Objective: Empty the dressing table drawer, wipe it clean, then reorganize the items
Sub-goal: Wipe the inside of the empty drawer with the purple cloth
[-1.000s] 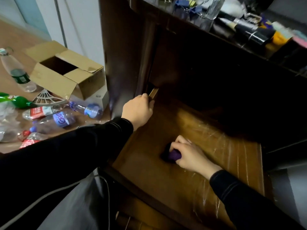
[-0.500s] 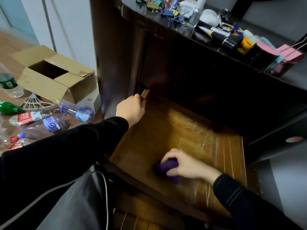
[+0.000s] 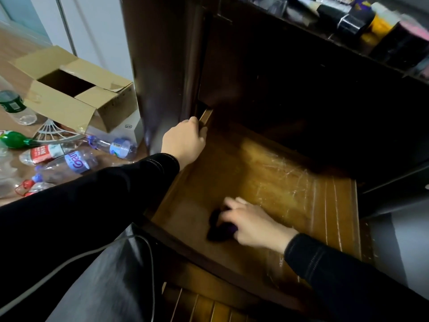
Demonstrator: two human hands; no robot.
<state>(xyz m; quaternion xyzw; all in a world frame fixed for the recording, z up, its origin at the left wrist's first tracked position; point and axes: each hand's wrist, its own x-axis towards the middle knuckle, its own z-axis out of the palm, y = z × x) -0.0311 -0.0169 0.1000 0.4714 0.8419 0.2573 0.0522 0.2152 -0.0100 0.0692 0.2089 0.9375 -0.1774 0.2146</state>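
Viewing the wearer's head camera remotely, I note first what is unclear: the right hand (image 3: 253, 224), lower centre of the frame, is motion-blurred, and the purple cloth (image 3: 222, 231) shows only as a dark lump under its curled fingers, which hold it against the drawer (image 3: 290, 187) floor near the front wall. The left hand (image 3: 183, 141), centre of the frame, has its fingers curled over the drawer's left side wall where it meets the cabinet; the fingertips are hidden behind that wall. The drawer's back end is lost in shadow under the dressing table. The tabletop items (image 3: 371, 22), upper right, are cut off by the frame edge and blurred. A cardboard box (image 3: 69, 89) and plastic bottles (image 3: 76, 161) lie at the left. Against the frame half a second earlier, the left hand keeps the same grip, the cloth remains in the drawer's front half, and the tabletop items are cropped further.
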